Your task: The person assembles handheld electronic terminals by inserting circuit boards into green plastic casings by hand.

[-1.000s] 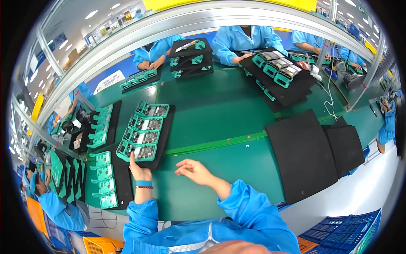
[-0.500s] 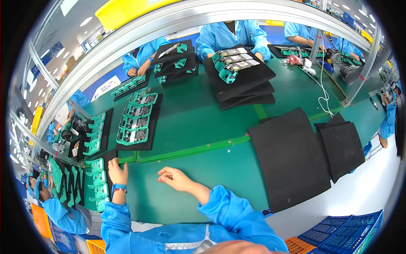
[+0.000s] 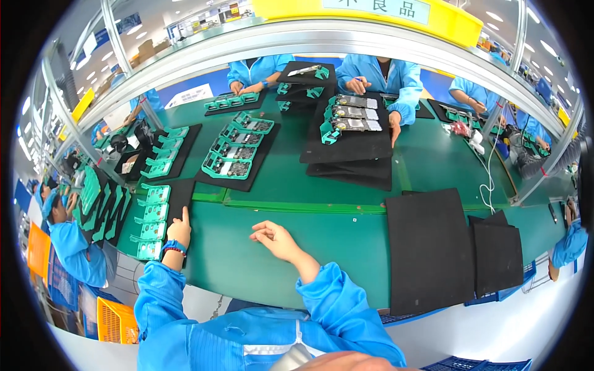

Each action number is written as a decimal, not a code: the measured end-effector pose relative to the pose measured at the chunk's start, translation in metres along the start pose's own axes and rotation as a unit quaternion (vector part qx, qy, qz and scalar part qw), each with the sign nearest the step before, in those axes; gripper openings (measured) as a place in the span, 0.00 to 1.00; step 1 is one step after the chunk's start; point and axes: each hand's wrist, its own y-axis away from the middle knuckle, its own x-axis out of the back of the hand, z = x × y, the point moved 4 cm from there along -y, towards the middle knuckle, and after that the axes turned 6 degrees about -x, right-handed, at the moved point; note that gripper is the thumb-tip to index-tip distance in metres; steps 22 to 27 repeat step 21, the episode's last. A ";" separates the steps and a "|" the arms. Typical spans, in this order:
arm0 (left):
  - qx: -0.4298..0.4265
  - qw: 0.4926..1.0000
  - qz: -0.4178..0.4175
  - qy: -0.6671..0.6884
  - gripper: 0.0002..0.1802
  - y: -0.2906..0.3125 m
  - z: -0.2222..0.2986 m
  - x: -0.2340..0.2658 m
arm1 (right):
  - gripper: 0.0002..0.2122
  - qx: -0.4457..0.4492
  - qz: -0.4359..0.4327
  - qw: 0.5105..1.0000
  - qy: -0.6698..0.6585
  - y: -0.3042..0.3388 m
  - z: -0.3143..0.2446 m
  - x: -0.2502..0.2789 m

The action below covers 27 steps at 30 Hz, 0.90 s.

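My left hand lies at the right edge of a black foam board, its index finger stretched out on the board and the other fingers partly hidden. On that board several green plastic frames with light panels stand in a row. My right hand hovers over the green tabletop, fingers loosely bent and apart, with nothing visible in it. Beyond my hands, another black board carries a row of green frames with circuit boards.
Large bare black boards lie at the right. Stacked boards with circuit units stand across the table, near a co-worker. A metal rail spans the far side. White cables trail at right. Upright boards with green frames stand at far left.
The view has shifted, so the table appears farther right and the far side lower. My left index finger now points out along the board. The co-worker opposite has moved one hand off the stack's side.
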 end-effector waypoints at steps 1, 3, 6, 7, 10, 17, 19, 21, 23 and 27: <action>-0.014 1.000 -0.003 -0.006 0.39 0.000 0.002 0.005 | 0.12 0.000 -0.002 1.000 0.002 0.000 -0.001 0.000; -0.052 0.998 -0.029 -0.007 0.41 0.003 0.003 0.011 | 0.12 -0.003 0.003 1.000 0.009 0.000 -0.001 0.002; -0.077 0.996 -0.049 -0.004 0.23 0.020 0.004 0.011 | 0.12 0.011 0.006 1.000 -0.004 0.000 -0.001 0.001; -0.082 0.996 -0.045 -0.007 0.16 0.028 0.004 0.009 | 0.12 0.005 0.007 1.000 -0.008 0.001 -0.002 0.000; -0.104 0.993 -0.010 0.058 0.09 0.056 0.017 0.030 | 0.13 0.007 0.018 1.000 -0.008 0.002 -0.003 0.003; -0.182 0.958 0.141 0.172 0.12 0.140 0.050 0.076 | 0.20 -0.030 0.089 0.991 -0.091 0.002 0.001 0.004; -0.196 0.949 0.159 0.189 0.13 0.158 0.051 0.087 | 0.20 -0.037 0.124 0.989 -0.074 0.000 0.005 0.004; -0.235 0.938 0.165 0.196 0.17 0.174 0.051 0.095 | 0.20 -0.038 0.140 0.989 0.002 -0.001 0.010 0.002; -0.235 0.938 0.165 0.196 0.17 0.174 0.051 0.095 | 0.20 -0.038 0.140 0.989 0.002 -0.001 0.010 0.002; -0.235 0.938 0.165 0.196 0.17 0.174 0.051 0.095 | 0.20 -0.038 0.140 0.989 0.002 -0.001 0.010 0.002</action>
